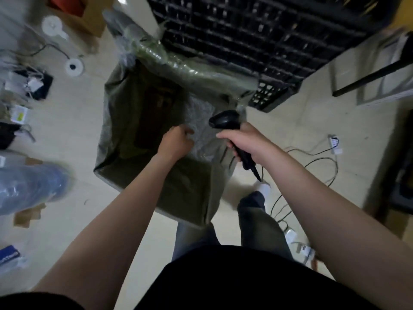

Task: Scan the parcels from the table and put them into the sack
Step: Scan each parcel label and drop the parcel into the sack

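A large olive-green sack stands open on the floor below me. Over its mouth my left hand grips a grey bubble-wrap parcel with curled fingers. My right hand holds a black barcode scanner by its handle, at the sack's right rim, the scanner's head pointing left over the parcel. A dark brown shape lies deep inside the sack. The frame is blurred.
A black plastic crate stands just behind the sack. Cables and a power strip lie on the floor at the right. A clear plastic bag, small boxes and clutter sit at the left. My legs stand by the sack's near corner.
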